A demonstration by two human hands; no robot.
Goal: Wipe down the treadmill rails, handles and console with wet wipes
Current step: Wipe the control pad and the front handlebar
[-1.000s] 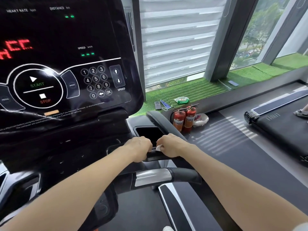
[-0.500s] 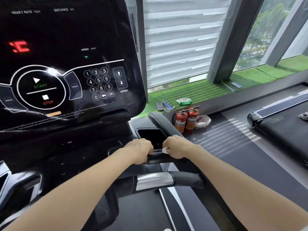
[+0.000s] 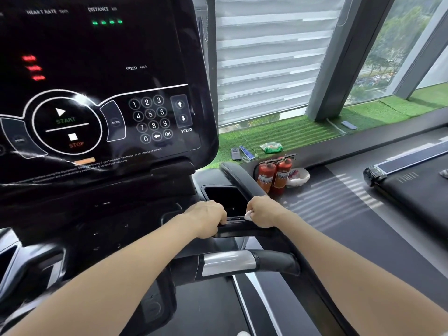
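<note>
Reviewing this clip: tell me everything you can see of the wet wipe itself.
Only a small part of the wet wipe shows: a white, crumpled corner that sticks out from the thumb side of the right hand. It looks soft, like thin cloth or paper; whether it is damp cannot be told. The right hand grips it bunched against the black handle bar of the treadmill, below the cup recess. The rest is hidden inside the fist. The left hand grips the same bar beside it, apart from the wipe.

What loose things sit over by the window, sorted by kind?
Fire extinguishers: 2
White plastic bag: 1
Green packet: 1
Dark remote: 1
Blue flat item: 1
Grey-blue flat device: 1
Total: 7
</note>
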